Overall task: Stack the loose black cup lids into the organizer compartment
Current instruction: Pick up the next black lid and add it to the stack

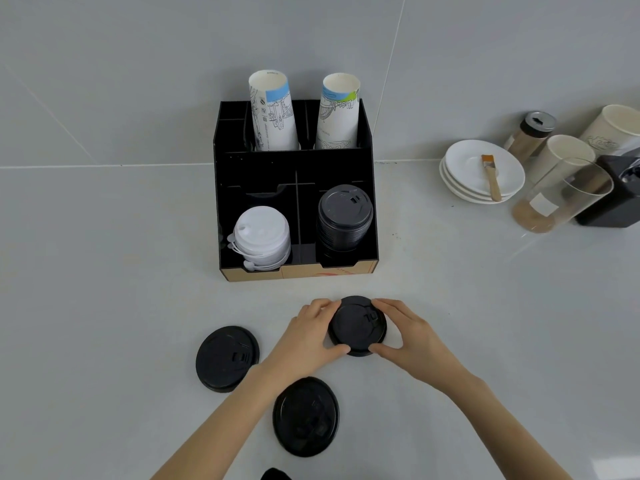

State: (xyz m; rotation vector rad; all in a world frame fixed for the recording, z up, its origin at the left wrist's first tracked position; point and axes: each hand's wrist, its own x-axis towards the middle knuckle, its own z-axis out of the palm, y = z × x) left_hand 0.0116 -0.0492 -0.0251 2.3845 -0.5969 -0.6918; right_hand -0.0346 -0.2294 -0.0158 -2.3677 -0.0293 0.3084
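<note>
A black cup lid [356, 325] lies on the white counter just in front of the black organizer [294, 168]. My left hand [306, 336] grips its left rim and my right hand [407, 336] grips its right rim. Two more loose black lids rest nearer to me: one [227, 358] to the left, one [305, 416] below my left forearm. The organizer's front right compartment holds a stack of black lids [344, 221]. Its front left compartment holds white lids [261, 239].
Two stacks of paper cups [273, 112] stand in the organizer's back compartments. At the right are stacked white saucers [485, 174] with a small brush, a clear glass jar [561, 199], a spice shaker [531, 135], paper cups and a black machine [613, 192].
</note>
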